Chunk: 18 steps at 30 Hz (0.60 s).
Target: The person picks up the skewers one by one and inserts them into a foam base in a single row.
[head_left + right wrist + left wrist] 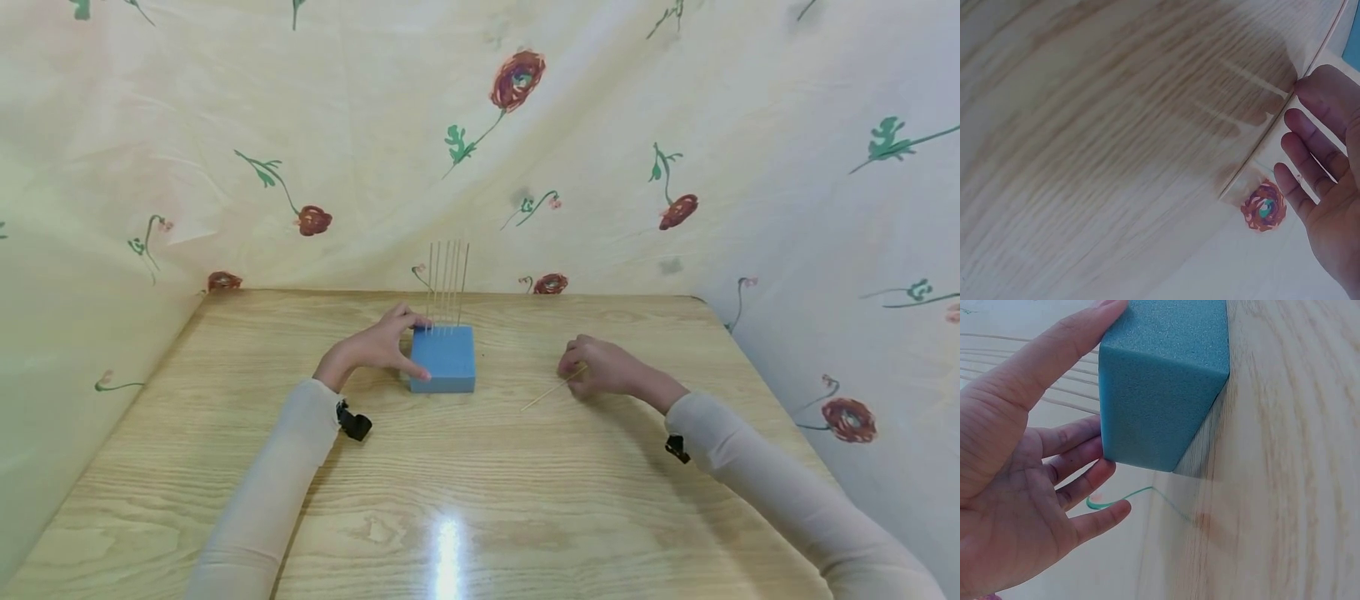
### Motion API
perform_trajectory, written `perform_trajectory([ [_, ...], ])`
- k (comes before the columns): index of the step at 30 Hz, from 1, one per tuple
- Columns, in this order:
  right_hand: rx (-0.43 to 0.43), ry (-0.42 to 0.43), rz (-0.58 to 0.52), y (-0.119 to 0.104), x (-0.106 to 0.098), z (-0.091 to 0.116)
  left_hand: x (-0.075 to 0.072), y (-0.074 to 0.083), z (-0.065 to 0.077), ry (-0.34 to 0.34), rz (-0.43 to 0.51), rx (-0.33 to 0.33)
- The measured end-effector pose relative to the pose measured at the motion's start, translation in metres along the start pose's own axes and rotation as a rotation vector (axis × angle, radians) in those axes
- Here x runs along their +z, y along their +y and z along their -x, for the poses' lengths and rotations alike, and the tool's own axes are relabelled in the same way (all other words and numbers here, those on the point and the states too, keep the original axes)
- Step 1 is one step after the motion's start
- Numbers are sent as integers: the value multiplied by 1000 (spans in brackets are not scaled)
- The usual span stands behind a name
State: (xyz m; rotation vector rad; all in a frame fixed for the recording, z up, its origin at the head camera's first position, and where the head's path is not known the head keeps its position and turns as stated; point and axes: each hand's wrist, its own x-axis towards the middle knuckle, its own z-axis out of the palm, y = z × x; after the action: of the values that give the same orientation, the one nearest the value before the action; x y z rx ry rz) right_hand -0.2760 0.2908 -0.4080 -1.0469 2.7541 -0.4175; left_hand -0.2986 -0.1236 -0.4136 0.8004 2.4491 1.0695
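Observation:
A blue foam block (444, 367) stands on the table, with several thin wooden skewers (463, 283) upright along its back edge. My left hand (382, 343) holds the block from its left side, thumb at the front and fingers at the back. In the left wrist view the thumb lies over an edge of the block (1154, 406), and the little finger is off it. To the right of the block, my right hand (603, 367) pinches a single skewer (551, 390) slanting down toward the front left. The right wrist view shows that skewer (1254, 147) at the fingertips.
The wood-grain table (480, 483) reaches back to a pale flower-printed cloth (375, 125), which also hangs at both sides. Each wrist wears a small black camera, seen at the left sleeve (354, 422) and the right sleeve (677, 448).

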Motion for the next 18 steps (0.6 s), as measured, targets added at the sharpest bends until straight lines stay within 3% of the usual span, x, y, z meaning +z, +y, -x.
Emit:
perform_trajectory([
  [12,-61,31,84,2,2,-1,0,-2,-1,3,4,1],
  [18,-66,28,53,5,3,-1,0,-2,-1,-1,11,7],
])
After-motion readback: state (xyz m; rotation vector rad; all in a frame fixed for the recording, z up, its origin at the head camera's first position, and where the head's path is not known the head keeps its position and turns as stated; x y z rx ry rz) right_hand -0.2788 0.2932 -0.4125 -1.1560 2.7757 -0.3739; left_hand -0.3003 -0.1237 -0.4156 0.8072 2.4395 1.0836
